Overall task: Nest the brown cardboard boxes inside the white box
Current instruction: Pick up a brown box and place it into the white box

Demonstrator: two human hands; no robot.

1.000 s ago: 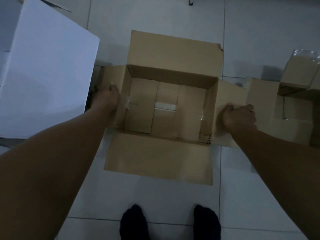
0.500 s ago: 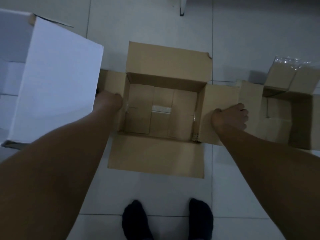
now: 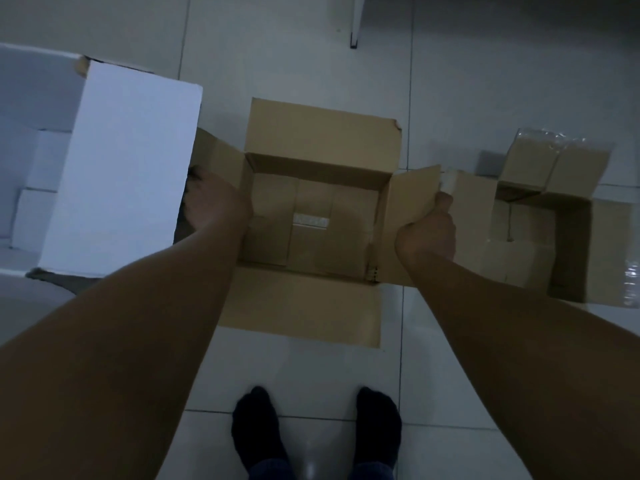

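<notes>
On the tiled floor (image 3: 485, 81), the open white box (image 3: 114, 174) stands at our far left, its near flap folded out toward us and over the gap beside it. Our left hand (image 3: 216, 202) sits on the left side flap of the middle brown box (image 3: 311, 216), fingers curled down over the flap's outer edge; how tightly they close we cannot tell, since the tips are hidden. The brown box rests mouth-up just beside the white one, its four flaps spread, its inside empty, its long axis seeming to run left to right across our view. Our right hand (image 3: 427, 230) has its fingers wrapped shut around the right side flap, thumb up along the edge. A second brown box (image 3: 540, 230) lies open just beyond it, touching or nearly touching that flap, with clear plastic (image 3: 540, 136) at its far edge. To lift cleanly, we judge it wiser to grip low on the walls than by the flaps, keep the box level, then carry it left and lower it squarely with its long axis matched to the white box's opening.
</notes>
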